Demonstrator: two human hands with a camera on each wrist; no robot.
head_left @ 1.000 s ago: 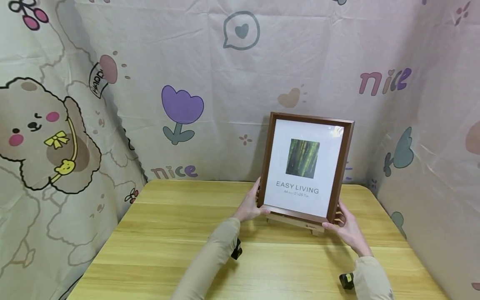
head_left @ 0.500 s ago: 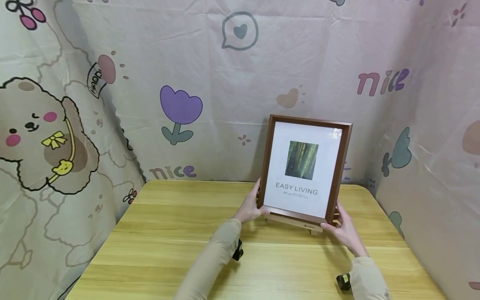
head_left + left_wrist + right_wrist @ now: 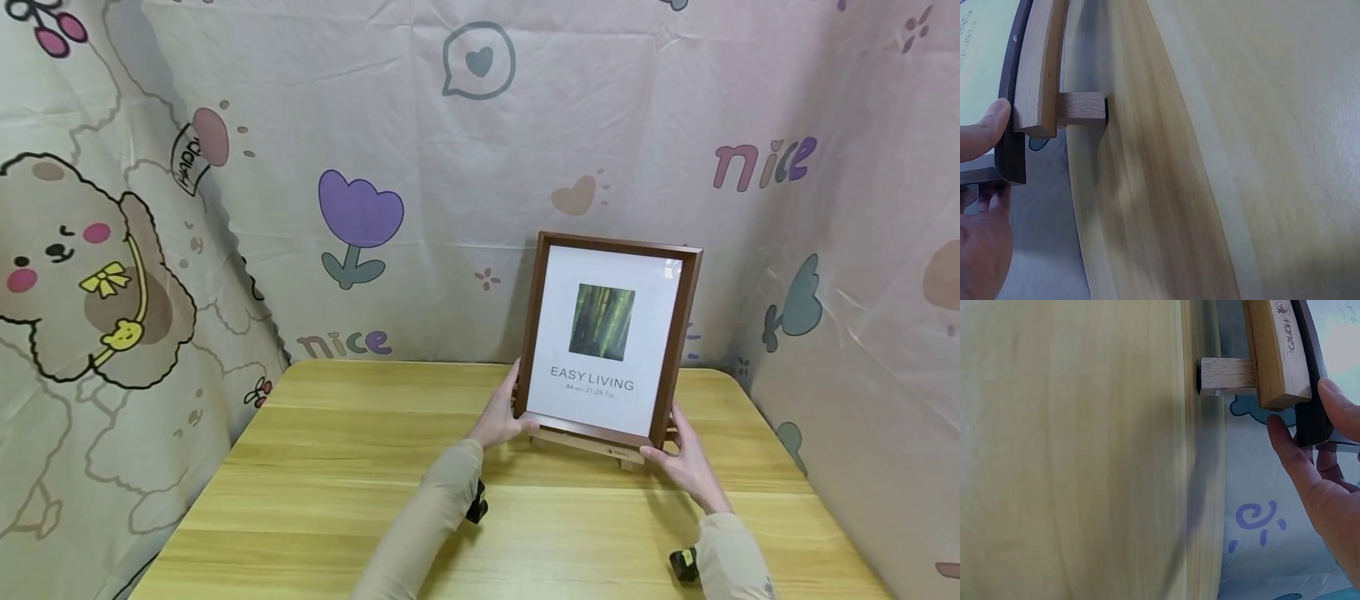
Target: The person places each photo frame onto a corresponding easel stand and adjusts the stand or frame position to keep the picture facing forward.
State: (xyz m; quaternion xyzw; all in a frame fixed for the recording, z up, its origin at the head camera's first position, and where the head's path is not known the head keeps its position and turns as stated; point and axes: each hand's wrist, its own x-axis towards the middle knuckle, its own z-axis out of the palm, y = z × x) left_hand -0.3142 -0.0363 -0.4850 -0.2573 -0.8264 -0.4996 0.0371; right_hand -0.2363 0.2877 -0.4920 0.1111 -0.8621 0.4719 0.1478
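A brown picture frame with a white "EASY LIVING" insert and a green bamboo picture leans back at the right rear of the table. Its lower edge sits at a light wooden easel ledge. My left hand holds the lower left corner, thumb on the front and fingers behind. At the lower right corner my right hand grips likewise, its index finger reaching below the easel's ledge. An easel foot meets the table. The rest of the easel is hidden behind the frame.
The wood-grain table stretches out to the left and in front. A printed cloth hangs behind it and at both sides, close to its edges. Small black devices are worn at both wrists.
The frame's top edge has come down slightly against the backdrop. Both hands keep their hold on the corners, and the head view has shifted a little.
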